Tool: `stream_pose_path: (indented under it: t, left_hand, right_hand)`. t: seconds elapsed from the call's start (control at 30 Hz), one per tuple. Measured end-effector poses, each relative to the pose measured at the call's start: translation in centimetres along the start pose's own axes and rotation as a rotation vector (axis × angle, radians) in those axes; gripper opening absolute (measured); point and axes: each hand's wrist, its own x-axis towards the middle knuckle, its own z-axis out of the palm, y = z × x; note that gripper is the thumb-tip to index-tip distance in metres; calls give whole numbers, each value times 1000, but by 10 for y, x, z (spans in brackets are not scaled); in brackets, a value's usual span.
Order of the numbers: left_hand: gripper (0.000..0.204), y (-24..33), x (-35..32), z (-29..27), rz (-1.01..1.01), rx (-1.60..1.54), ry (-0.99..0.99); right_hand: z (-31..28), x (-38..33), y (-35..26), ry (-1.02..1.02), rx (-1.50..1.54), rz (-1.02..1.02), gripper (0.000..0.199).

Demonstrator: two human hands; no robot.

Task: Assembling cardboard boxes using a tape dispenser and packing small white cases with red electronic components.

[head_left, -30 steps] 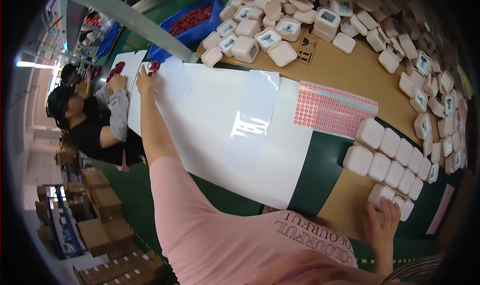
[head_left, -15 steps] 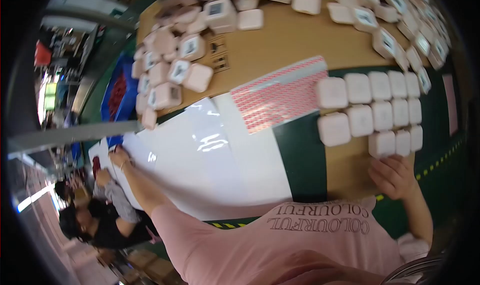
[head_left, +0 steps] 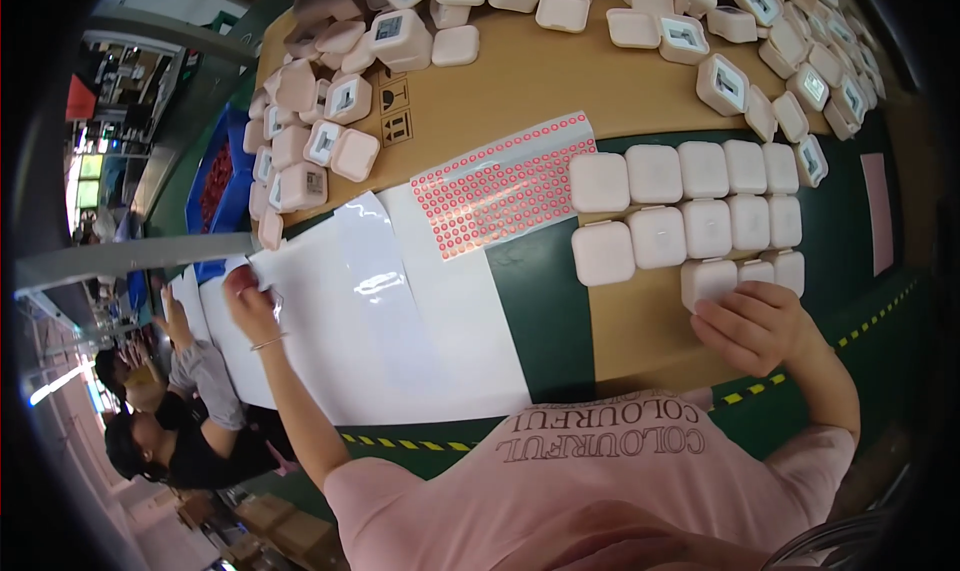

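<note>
Green-topped desk (head_left: 545, 301) with a yellow-black hazard stripe (head_left: 410, 443) running along its edge; blue bin (head_left: 205, 186) sitting at nine o'clock; cardboard boxes (head_left: 265, 516) lying on the floor at seven o'clock; daylight glaring at eight o'clock.

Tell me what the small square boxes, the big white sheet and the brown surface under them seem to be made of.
Square boxes: likely matte moulded plastic, going by rounded corners and a uniform pale colour. White sheet: glossy coated paper or film; it mirrors the lamps. Brown surface: apparently corrugated cardboard, dull brown with printed handling symbols.

Green table (head_left: 545, 301), white sheets (head_left: 400, 321), cardboard (head_left: 560, 81), boxes (head_left: 690, 216)
</note>
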Motion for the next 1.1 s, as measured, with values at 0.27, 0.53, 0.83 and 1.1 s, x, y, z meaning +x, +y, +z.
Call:
stream_pose_path:
  t: [0.27,0.53,0.83,1.1]
  left_hand:
    - [30,171,-75,96,838,414,-406]
    - [21,299,-86,116,416,-437,-894]
    - [22,392,-87,182,39,-557,-1756]
    - [52,451,-72,233,383,-580,-1325]
  right_hand:
    - [-20,38,39,130,-94,-267,23]
    - [-30,51,66,125,89,203,43]
    - [-37,20,93,40,419,215,47]
    - [-95,-9,130,388,159,433,39]
